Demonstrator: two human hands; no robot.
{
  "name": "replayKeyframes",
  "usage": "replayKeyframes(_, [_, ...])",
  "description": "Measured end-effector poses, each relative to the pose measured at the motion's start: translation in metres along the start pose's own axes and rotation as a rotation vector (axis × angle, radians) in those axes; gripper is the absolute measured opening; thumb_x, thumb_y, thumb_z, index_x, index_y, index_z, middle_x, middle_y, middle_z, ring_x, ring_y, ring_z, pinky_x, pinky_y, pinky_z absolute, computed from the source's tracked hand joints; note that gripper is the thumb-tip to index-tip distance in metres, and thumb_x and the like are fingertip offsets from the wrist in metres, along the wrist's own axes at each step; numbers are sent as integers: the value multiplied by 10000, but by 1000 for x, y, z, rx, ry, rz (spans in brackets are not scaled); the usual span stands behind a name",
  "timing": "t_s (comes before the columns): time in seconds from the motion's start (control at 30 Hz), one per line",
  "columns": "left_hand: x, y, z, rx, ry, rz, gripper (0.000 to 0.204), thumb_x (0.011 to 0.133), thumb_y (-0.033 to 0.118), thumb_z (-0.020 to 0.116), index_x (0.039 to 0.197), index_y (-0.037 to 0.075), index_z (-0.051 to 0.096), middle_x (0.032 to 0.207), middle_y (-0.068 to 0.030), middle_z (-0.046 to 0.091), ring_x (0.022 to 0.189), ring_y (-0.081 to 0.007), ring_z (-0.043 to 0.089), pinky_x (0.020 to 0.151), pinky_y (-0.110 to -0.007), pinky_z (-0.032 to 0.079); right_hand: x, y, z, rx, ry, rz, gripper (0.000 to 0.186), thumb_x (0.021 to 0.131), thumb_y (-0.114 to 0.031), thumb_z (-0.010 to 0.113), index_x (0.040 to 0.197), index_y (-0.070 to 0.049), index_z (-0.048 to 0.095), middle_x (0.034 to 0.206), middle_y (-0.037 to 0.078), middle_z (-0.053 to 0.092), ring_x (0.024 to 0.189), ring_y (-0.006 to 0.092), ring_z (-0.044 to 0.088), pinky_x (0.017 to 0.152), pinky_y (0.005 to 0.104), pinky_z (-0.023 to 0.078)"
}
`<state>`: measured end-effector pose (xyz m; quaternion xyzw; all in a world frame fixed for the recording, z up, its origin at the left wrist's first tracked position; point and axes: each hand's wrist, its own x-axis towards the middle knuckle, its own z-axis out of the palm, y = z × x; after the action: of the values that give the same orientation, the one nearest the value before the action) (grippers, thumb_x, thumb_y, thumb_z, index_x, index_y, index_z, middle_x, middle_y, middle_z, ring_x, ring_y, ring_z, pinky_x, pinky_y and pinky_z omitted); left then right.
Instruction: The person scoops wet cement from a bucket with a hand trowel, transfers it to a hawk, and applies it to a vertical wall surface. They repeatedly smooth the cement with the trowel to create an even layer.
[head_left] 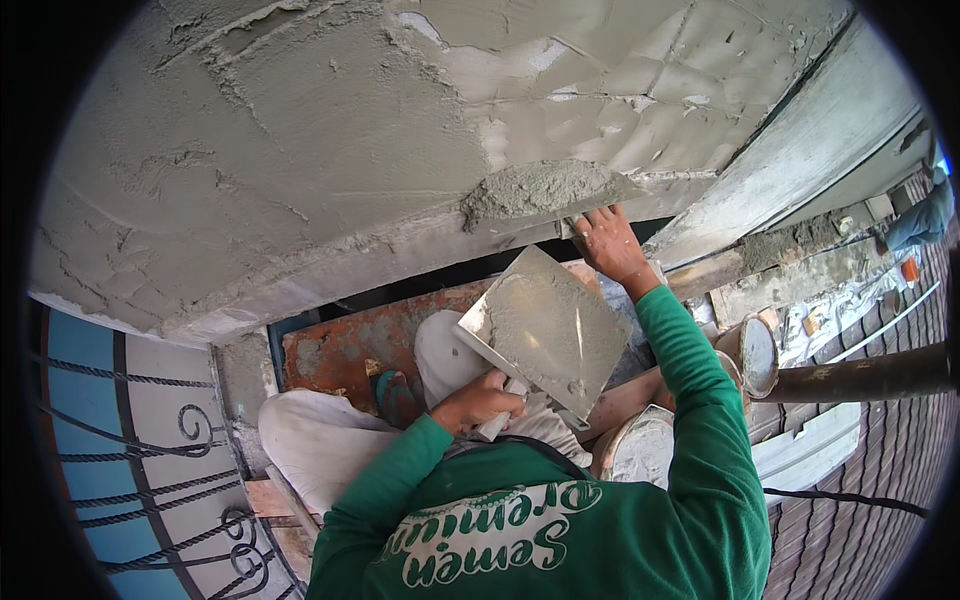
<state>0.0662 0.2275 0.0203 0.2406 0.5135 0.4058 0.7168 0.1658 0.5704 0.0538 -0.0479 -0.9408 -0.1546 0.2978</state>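
My right hand (pixel 608 242) is closed round the handle of a trowel (pixel 568 227), up at the lower edge of a grey plastered wall (pixel 330 130). A heap of wet mortar (pixel 545 190) lies along its blade, against the wall. Lower and to the left, my left hand (pixel 480 402) grips the pale handle of a square metal plasterer's hawk (pixel 550 325). The hawk is tilted, with a thin smear of mortar on its face. Fresh plaster at the upper right is rougher and patchy, with pale spots showing through.
Under me is a mortar-stained reddish board (pixel 340 345). Buckets (pixel 640 447) stand by my right arm, near a dark pipe (pixel 865 372) and roof tiles (pixel 845 500). Twisted metal railings (pixel 150 450) rise at the left. Part of another person's blue sleeve (pixel 922 215) shows far right.
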Motion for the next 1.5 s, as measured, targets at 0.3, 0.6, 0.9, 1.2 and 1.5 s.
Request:
replayKeyframes(0.3, [-29, 28, -44, -42, 168, 180, 494, 835, 71, 701, 1304, -2, 562, 945, -72, 648, 726, -140, 641, 592, -309, 530, 63, -32, 23, 34, 66, 227, 172, 880, -188, 555, 1020, -116, 625, 904, 95, 561, 902, 301, 599, 852, 446, 458])
replayKeyframes(0.6, [-64, 15, -86, -106, 30, 91, 418, 826, 60, 708, 1224, 16, 587, 896, -49, 634, 661, -146, 630, 562, -317, 522, 126, -47, -9, -41, 109, 232, 115, 881, -155, 604, 987, -135, 644, 888, 85, 578, 870, 295, 610, 829, 437, 472])
replayKeyframes(0.9, [-94, 21, -102, -73, 37, 135, 439, 823, 103, 722, 1234, 10, 596, 929, -68, 667, 677, -144, 632, 569, -314, 540, 195, -51, -70, -98, 139, 207, 176, 838, -98, 620, 1001, -109, 683, 919, 93, 627, 886, 298, 636, 840, 426, 486])
replayKeyframes(1.2, [-100, 14, -96, -37, 23, 143, 460, 829, 111, 721, 1259, 7, 595, 933, -72, 675, 694, -144, 634, 569, -305, 536, 267, -44, -151, -166, 189, 207, 204, 824, -86, 629, 1012, -105, 707, 908, 103, 650, 917, 305, 666, 830, 438, 494])
replayKeyframes(1.5, [-123, 7, -50, -37, 2, 136, 483, 824, 79, 706, 1279, 4, 563, 870, -58, 636, 626, -140, 605, 533, -312, 512, 323, -47, -238, -300, 171, 124, 358, 841, -60, 566, 1134, -143, 754, 894, 126, 727, 789, 333, 723, 707, 448, 579])
